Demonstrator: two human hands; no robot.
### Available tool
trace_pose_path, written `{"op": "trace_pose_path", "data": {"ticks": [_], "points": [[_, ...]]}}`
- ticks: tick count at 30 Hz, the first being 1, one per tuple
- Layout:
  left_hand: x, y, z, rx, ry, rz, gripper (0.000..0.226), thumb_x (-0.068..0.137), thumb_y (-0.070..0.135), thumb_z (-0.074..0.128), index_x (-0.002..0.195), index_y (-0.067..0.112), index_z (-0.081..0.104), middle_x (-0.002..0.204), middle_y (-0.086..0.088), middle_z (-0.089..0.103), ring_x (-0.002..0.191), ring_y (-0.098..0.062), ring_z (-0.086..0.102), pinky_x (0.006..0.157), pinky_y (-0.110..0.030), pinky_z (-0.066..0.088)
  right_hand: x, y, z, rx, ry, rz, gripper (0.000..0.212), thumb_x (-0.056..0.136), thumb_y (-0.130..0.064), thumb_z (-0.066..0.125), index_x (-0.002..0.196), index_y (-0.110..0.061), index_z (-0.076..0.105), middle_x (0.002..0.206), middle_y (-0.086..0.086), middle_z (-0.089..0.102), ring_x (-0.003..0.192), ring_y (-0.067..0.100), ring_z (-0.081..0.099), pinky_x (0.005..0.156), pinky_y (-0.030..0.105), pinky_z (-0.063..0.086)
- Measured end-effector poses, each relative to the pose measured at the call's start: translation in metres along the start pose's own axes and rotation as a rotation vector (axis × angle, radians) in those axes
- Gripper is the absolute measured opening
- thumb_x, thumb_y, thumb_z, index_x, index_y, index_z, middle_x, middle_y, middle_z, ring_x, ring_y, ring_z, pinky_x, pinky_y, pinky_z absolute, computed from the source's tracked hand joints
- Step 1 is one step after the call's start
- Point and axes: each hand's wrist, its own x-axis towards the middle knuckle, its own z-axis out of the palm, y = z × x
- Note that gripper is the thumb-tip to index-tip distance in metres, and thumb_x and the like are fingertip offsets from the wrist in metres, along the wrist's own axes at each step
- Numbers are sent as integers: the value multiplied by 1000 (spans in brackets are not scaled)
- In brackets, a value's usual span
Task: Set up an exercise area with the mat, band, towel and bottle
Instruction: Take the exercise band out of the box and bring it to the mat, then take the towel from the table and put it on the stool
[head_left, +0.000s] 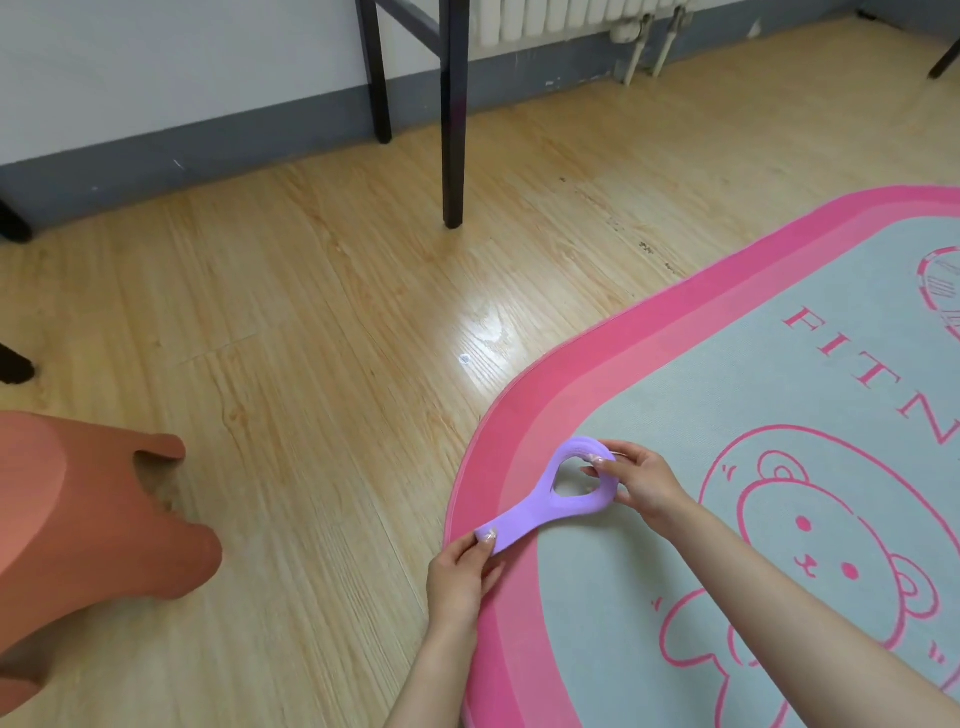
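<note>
- At the near left corner of the mat (519, 597), I see the purple band (540, 512) stretched slantwise over the pink border.
- My left grip (462, 566) pinches the band's flat near end between thumb and fingers, at the mat's outer edge.
- My right grip (644, 486) grasps the far end, where the band opens into a loop. One fingertip shows inside the loop and the other fingers are partly hidden behind it.
- I cannot tell whether the band rests on the mat or hangs just above it.
- The mat lies flat on the floor (311, 338) and runs out of frame to the right and below, with its lettering cut off after "FITN".
- An orange stool (78, 519) on the left is cropped by the frame edge.
- Only the dark legs of a chair (452, 130) show, near the wall.
</note>
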Motion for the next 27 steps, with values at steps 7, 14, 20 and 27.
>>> {"op": "trace_pose_path", "data": {"ticks": [7, 14, 20, 27], "points": [[1, 2, -8, 149, 112, 55, 27, 79, 4, 73, 103, -3, 66, 95, -19, 70, 81, -27, 69, 52, -19, 55, 9, 3, 2, -105, 64, 2, 32, 85, -7, 69, 116, -7, 65, 106, 12, 70, 89, 23, 64, 81, 35, 51], [-8, 11, -17, 134, 99, 60, 17, 82, 3, 70, 98, -2, 67, 88, -21, 71, 67, -22, 69, 51, -23, 56, 1, -8, -5, -182, 95, -81, 39, 84, -1, 67, 122, -10, 62, 119, 5, 59, 115, 17, 54, 94, 27, 41], [-25, 28, -21, 84, 68, 76, 17, 83, 5, 70, 97, -3, 67, 87, -18, 72, 69, -24, 70, 53, -26, 56, -23, -41, 3, -179, 54, -156, 35, 87, 2, 62, 120, -11, 62, 115, 7, 64, 101, 17, 60, 73, 19, 46], [-86, 83, -30, 15, 25, 46, 10, 86, 5, 65, 94, -2, 65, 93, -15, 68, 74, -27, 69, 53, -25, 58, -88, -101, 36, -119, -50, -158, 31, 86, -2, 67, 115, -11, 64, 107, 8, 71, 102, 20, 67, 85, 34, 55]]}}
